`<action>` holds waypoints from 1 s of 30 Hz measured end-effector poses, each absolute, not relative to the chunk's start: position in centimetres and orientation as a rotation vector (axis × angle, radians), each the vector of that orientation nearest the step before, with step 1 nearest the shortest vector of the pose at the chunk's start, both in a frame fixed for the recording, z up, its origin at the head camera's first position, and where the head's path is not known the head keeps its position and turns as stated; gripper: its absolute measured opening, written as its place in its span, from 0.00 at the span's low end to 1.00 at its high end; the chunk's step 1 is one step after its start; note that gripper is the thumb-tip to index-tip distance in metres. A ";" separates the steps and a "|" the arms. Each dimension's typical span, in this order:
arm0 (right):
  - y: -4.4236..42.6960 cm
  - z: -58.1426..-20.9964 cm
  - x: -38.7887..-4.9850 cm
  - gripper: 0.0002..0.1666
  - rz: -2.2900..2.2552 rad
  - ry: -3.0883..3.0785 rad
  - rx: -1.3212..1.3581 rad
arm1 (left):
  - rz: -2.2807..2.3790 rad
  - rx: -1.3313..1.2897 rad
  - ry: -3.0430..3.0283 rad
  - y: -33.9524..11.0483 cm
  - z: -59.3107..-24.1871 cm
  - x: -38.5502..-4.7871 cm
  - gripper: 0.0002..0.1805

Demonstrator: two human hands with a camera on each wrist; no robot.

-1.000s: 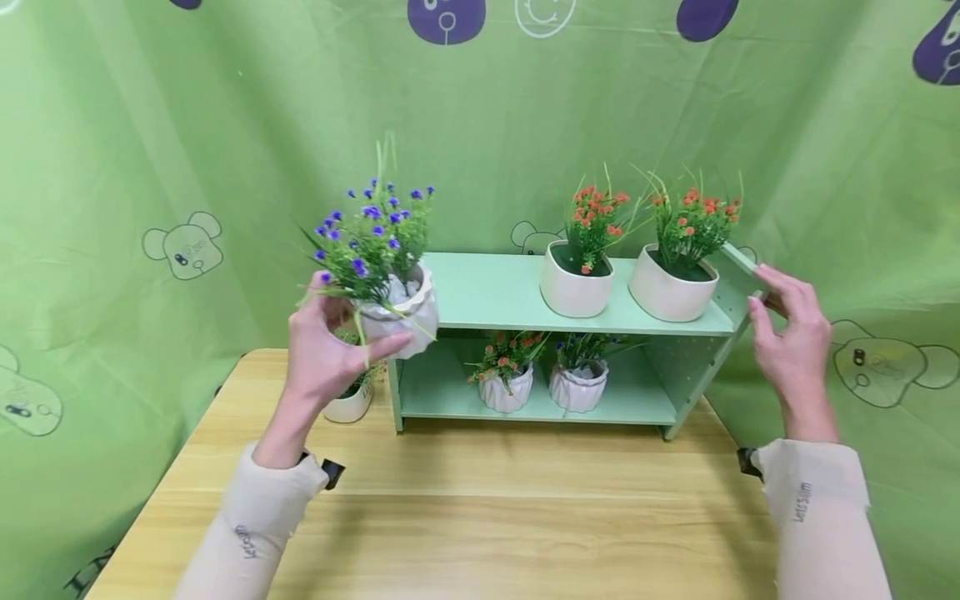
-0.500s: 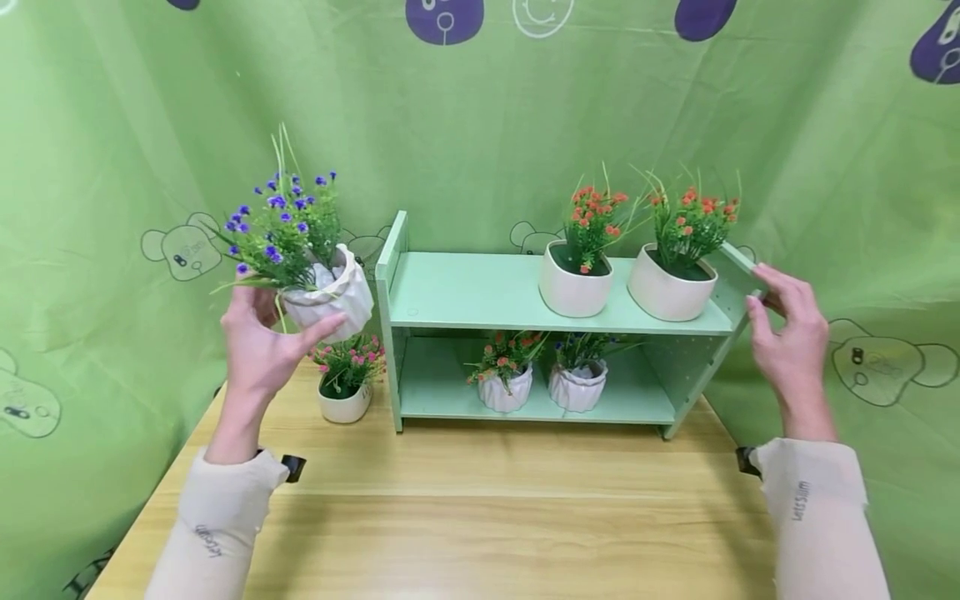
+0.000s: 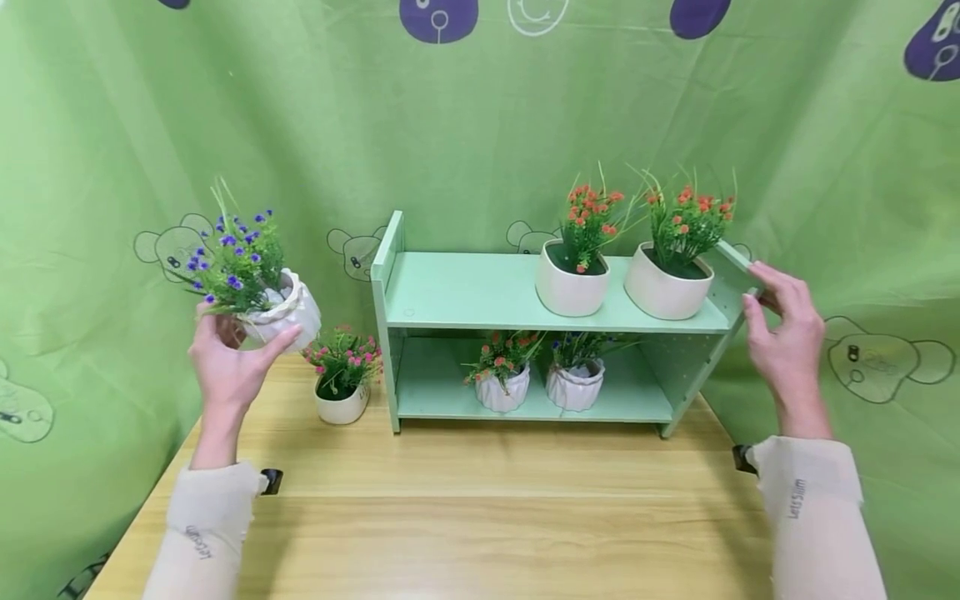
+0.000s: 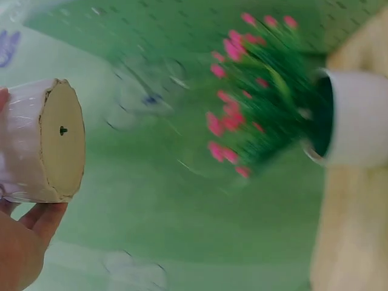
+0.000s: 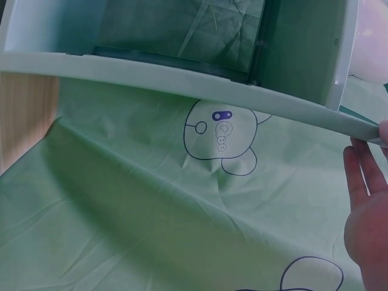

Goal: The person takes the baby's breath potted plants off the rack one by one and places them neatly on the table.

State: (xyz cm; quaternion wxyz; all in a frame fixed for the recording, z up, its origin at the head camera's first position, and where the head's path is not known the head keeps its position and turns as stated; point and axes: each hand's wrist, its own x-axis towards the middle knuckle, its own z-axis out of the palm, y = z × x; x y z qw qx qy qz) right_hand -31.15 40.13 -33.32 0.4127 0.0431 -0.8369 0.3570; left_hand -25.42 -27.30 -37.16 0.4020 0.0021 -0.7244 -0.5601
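Off the shelf's left end, my left hand (image 3: 228, 362) grips a white fluted flowerpot (image 3: 296, 317) with purple flowers, tilted in the air. The left wrist view shows the flat base of that held flowerpot (image 4: 63, 139). On the right, my right hand (image 3: 791, 337) pinches the upper front corner of the side panel of a mint-green two-tier shelf (image 3: 465, 287). Its fingers (image 5: 364, 167) meet the panel edge in the right wrist view. A low white pot of pink flowers (image 3: 341, 408) stands on the table below my left hand.
Two smooth white pots with orange flowers, one in the middle (image 3: 572, 287) and one farther right (image 3: 667, 292), stand on the upper tier. Below are two fluted pots, red-flowered (image 3: 504, 392) and purple-flowered (image 3: 576, 386). A wooden table (image 3: 480, 508) carries the shelf; green curtain (image 3: 480, 125) hangs behind.
My left hand has carried the purple-flowered pot leftward from the shelf's left end, then lower. The shelf's left panel and the pink-flowered pot have come into view. My right hand stays on the panel.
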 end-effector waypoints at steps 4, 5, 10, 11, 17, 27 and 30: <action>40.0 -33.1 -30.9 0.28 0.901 -2.112 0.108 | -1.451 0.095 -1.846 -28.9 -39.2 -26.1 0.49; 40.0 -33.0 -30.9 0.28 0.901 -2.115 0.105 | -1.466 0.123 -1.856 -29.3 -39.7 -26.2 0.50; 40.1 -33.1 -31.0 0.28 0.894 -2.131 0.074 | -1.530 0.258 -1.918 -30.8 -42.2 -26.8 0.50; 40.1 -33.1 -31.0 0.28 0.893 -2.135 0.067 | -1.536 0.273 -1.926 -31.1 -42.7 -26.9 0.50; 40.2 -33.2 -31.0 0.28 0.886 -2.136 0.068 | -1.594 0.334 -1.926 -32.2 -45.5 -27.5 0.50; 40.1 -33.1 -30.9 0.28 0.889 -2.148 0.066 | -1.645 0.441 -1.961 -33.5 -49.3 -28.3 0.51; 40.1 -33.1 -30.9 0.29 0.886 -2.145 0.071 | -1.644 0.446 -1.952 -33.8 -50.2 -28.6 0.51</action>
